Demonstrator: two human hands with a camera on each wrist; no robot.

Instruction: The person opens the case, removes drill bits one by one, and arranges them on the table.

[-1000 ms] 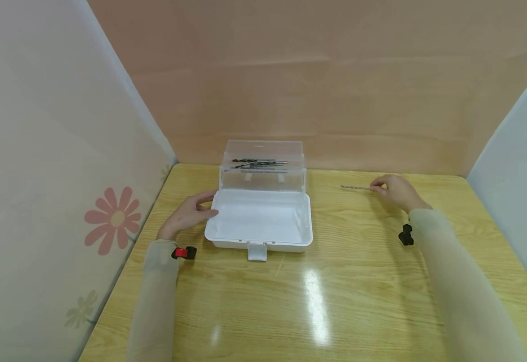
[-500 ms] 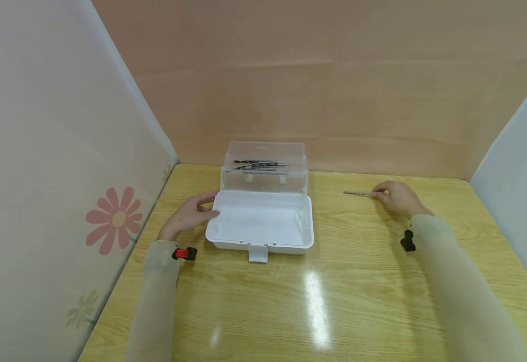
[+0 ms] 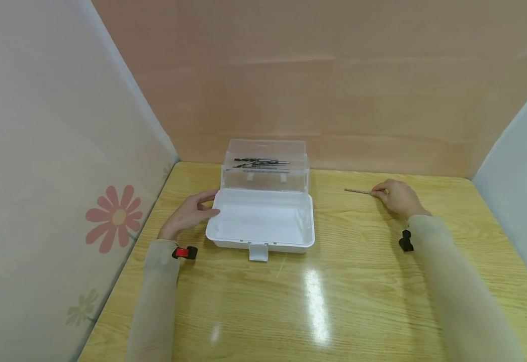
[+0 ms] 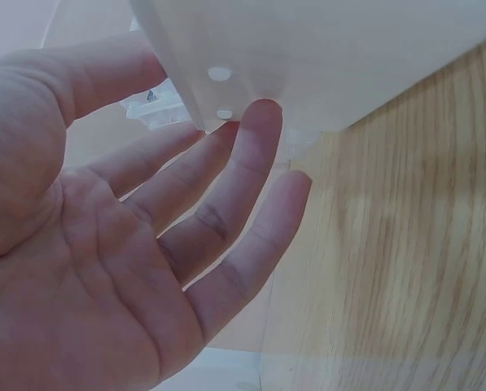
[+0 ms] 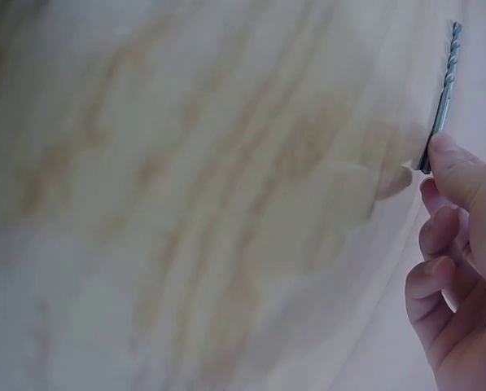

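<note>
My right hand [image 3: 397, 197] pinches the end of a drill bit [image 3: 357, 191] between thumb and fingers, over the right part of the table. The bit's spiral tip [image 5: 452, 69] points away from the fingers in the right wrist view; the other fingers curl loosely below. My left hand [image 3: 190, 216] grips the left wall of a white plastic box [image 3: 260, 246], thumb over the rim and fingers against the outside. The box's clear lid [image 3: 265, 181] is tipped back. Several drill bits [image 3: 263, 163] lie in a heap in the lid.
The box's front latch [image 3: 258, 253] hangs down toward me. A wood-grain table [image 3: 245, 311] carries everything. Behind it rises a tan backdrop [image 3: 290, 90], with a flower-patterned panel [image 3: 64, 151] at left and a pale panel [image 3: 526, 181] at right.
My right hand has shifted slightly nearer to me with the drill bit, then nearly halted. My left hand keeps its place on the box.
</note>
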